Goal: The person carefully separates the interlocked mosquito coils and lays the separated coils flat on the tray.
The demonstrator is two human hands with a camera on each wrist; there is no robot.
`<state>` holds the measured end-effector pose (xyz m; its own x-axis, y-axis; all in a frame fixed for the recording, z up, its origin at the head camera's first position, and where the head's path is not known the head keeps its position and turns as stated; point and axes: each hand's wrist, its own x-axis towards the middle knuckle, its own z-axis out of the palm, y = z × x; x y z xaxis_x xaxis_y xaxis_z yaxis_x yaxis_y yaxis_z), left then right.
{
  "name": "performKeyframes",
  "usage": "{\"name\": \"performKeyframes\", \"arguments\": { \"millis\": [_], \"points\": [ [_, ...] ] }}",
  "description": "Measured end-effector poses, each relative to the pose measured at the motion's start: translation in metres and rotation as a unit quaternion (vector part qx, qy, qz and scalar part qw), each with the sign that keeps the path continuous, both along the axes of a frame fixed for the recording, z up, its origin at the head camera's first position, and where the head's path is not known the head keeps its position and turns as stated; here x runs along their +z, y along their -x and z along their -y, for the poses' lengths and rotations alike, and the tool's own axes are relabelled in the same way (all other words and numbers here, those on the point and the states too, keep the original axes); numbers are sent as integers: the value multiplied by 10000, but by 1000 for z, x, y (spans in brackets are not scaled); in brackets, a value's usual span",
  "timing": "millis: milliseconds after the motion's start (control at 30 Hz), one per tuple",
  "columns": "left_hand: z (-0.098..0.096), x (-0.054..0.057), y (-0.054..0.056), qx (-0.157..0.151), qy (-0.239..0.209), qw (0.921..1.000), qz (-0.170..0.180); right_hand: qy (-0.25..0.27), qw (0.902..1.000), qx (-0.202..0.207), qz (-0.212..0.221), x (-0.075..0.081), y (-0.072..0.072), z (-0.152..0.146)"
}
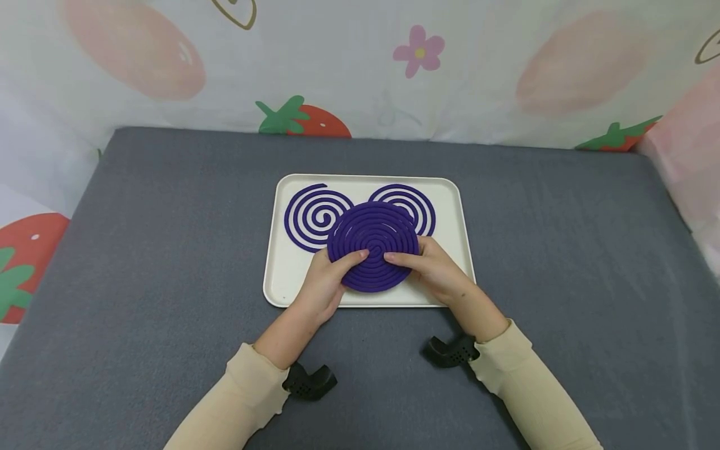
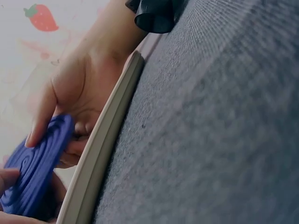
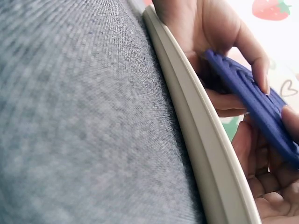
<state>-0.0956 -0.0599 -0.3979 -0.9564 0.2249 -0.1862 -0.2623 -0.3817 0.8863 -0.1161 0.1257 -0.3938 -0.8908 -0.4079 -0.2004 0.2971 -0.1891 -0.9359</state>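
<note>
Both hands hold a purple coiled disc [image 1: 374, 219], its rings wound tightly, tilted above the front part of a white tray [image 1: 292, 284]. My left hand [image 1: 325, 281] grips its left side, thumb on the upper face near the centre and fingers underneath. Opposite it, my right hand [image 1: 441, 272] pinches the right side in the same way. In both wrist views the disc [image 2: 35, 158] [image 3: 254, 102] shows as a thin slab between thumbs and fingers. Behind it on the tray lie two looser purple spirals, a left spiral [image 1: 308, 240] and a right spiral [image 1: 425, 209] partly covered by the disc.
The tray lies on a grey cloth-covered table [image 1: 185, 250]. At the back hangs a white curtain [image 1: 360, 62] printed with strawberries and flowers. Black wrist devices, a left one [image 1: 309, 382] and a right one [image 1: 450, 351], stick out below the sleeves near the tray's front edge.
</note>
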Motion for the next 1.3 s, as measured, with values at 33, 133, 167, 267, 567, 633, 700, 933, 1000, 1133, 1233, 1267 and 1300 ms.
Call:
{"name": "performKeyframes", "arguments": {
  "millis": [33, 133, 167, 267, 567, 633, 700, 933, 1000, 1133, 1233, 1267, 1300],
  "points": [
    [-1, 0, 0, 124, 32, 9999, 13, -4, 10000, 15, -8, 0, 0, 0],
    [-2, 1, 0, 465, 101, 9989, 49, -2, 10000, 83, -34, 0, 0, -1],
    [-2, 1, 0, 538, 120, 9985, 54, 2, 9999, 102, -50, 0, 0, -1],
    [-3, 1, 0, 653, 85, 9978, 94, 47, 9999, 120, -98, -1, 0, -2],
    [-6, 3, 1, 413, 71, 9991, 56, 179, 9974, -330, -608, -2, 0, -4],
    [-6, 2, 1, 203, 211, 9996, -25, 93, 9966, -534, -618, -1, 0, -4],
    [-6, 2, 0, 7, 309, 9995, -106, 26, 9957, -718, -585, 0, 0, -4],
    [-5, 1, 2, -320, 216, 9992, -69, -204, 9926, -1103, -468, 1, 0, -5],
    [-4, 1, 2, -384, 232, 9990, -37, -240, 9923, -1107, -495, 1, 0, -5],
    [-3, 1, 3, -497, 250, 9984, 17, -261, 9920, -1105, -545, -1, 1, -4],
    [-2, 1, 3, -536, 243, 9983, 39, -280, 9918, -1123, -550, -1, 1, -3],
    [-2, 1, 3, -536, 229, 9983, 47, -283, 9917, -1123, -553, -1, 1, -3],
    [-2, 1, 3, -538, 218, 9983, 56, -287, 9917, -1129, -548, -1, 1, -3]
  ]
}}
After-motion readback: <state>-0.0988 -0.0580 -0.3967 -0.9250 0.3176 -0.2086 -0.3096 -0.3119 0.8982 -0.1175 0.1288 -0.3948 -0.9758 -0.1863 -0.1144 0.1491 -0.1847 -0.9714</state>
